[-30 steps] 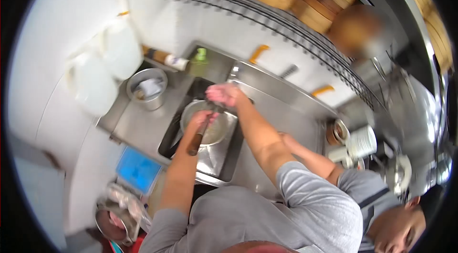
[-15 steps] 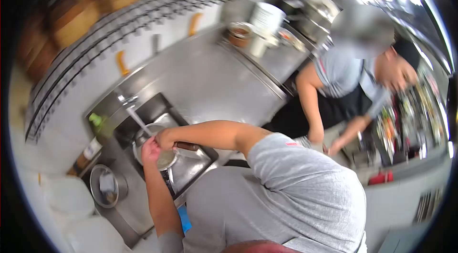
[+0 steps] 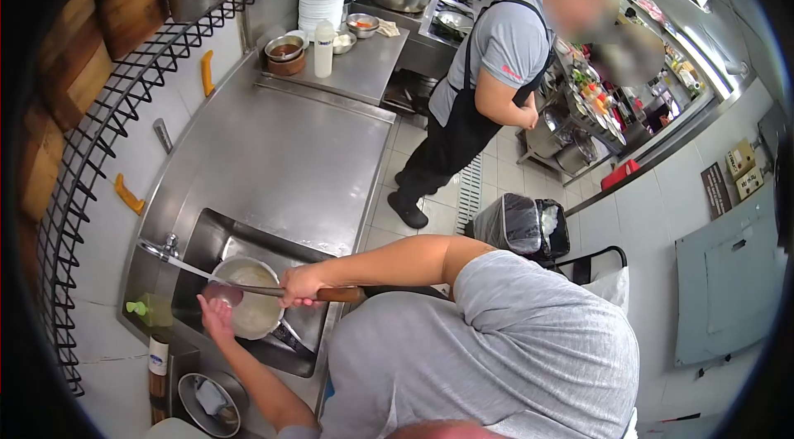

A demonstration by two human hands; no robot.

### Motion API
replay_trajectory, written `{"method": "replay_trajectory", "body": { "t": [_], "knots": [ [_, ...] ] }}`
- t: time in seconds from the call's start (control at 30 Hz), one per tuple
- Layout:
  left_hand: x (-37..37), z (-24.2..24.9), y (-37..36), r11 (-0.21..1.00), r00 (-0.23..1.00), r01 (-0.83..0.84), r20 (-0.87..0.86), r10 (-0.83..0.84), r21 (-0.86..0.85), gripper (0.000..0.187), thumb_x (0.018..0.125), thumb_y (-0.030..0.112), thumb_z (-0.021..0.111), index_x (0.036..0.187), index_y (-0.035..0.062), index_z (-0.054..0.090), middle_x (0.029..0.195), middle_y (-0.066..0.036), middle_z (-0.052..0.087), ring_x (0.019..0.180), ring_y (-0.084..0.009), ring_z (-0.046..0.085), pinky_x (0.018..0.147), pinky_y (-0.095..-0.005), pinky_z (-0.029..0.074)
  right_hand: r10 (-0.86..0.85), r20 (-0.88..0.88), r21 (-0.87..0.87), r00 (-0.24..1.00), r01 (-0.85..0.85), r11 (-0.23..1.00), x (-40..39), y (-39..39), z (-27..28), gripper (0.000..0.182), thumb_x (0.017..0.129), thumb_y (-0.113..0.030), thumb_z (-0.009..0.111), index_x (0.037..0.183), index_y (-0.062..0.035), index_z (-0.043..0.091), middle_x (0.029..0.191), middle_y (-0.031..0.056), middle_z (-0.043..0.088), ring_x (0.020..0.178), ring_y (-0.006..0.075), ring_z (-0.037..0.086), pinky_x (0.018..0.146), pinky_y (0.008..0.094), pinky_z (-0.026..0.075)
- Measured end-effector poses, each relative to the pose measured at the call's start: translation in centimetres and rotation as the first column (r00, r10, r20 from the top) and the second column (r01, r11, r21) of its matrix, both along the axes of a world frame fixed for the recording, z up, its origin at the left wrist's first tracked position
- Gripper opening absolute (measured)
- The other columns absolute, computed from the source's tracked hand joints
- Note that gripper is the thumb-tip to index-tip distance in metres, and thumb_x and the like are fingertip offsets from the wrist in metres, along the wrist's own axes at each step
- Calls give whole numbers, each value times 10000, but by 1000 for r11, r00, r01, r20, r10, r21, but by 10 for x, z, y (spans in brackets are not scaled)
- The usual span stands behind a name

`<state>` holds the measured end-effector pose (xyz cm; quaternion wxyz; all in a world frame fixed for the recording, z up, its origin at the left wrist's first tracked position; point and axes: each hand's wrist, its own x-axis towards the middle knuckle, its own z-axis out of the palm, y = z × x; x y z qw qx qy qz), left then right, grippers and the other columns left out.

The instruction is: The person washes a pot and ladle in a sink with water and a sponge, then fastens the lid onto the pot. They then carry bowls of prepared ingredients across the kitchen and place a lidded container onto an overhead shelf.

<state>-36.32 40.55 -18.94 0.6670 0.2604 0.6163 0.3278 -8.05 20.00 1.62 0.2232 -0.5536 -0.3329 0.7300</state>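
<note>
My right hand (image 3: 302, 286) is closed round a long-handled ladle (image 3: 339, 294) with a wooden grip and a metal shaft. The shaft lies across the top of a light metal pot (image 3: 258, 319) in the sink, which has cloudy liquid in it and a dark handle towards me. At the pot's left rim is the ladle's rounded head (image 3: 225, 295). My left hand (image 3: 217, 316) is right beside that head, fingers apart. The tap (image 3: 169, 253) reaches over the pot, its spout ending near the ladle's head.
Around the pot is the steel sink (image 3: 207, 244), with a steel counter (image 3: 298, 166) beyond. A metal bowl (image 3: 208, 406) with a cloth stands at lower left, near a green bottle (image 3: 149, 308). A co-worker (image 3: 496, 67) stands in the aisle near a bin (image 3: 521, 228).
My hands, close together over the pot before, are now apart, the left at the pot's left rim. The co-worker now stands upright, farther from me. My view has turned.
</note>
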Motion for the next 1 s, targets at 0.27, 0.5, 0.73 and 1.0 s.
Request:
{"method": "replay_trajectory", "body": {
  "t": [0.27,0.5,0.73,1.0],
  "knots": [
    [77,3,-4,516,675,682,-718,-172,518,633,1041,471,371,1273,-82,577,1276,-321,562,1225,-481,483,1056,-486,367,-337,-637,-466,693,2,885,-33,1,-6,155,896,-119,592,756,-133,527,568,-61,500,450,43,498,403,226,370],
    [17,-19,-30,350,262,905,-965,-6,244,523,938,277,591,1346,-48,547,1503,-294,371,1399,-430,360,1178,-453,280,-141,-386,-273,912,33,961,-37,14,2,186,832,-73,625,661,-76,553,560,13,511,451,131,512,414,314,401],
    [-62,20,1,860,845,459,-410,-345,224,407,946,379,629,1017,-6,740,898,-193,720,824,-249,671,796,-387,521,364,798,168,480,-757,631,-27,17,5,153,740,-71,658,807,63,686,789,203,705,739,337,715,623,447,555],
    [10,156,-2,487,649,608,-746,151,628,425,956,396,619,949,-17,719,865,-160,722,746,-246,674,713,-360,507,178,896,191,408,-713,674,-21,4,75,233,744,-105,667,927,30,715,940,221,722,927,371,712,767,449,570]
  ]
}}
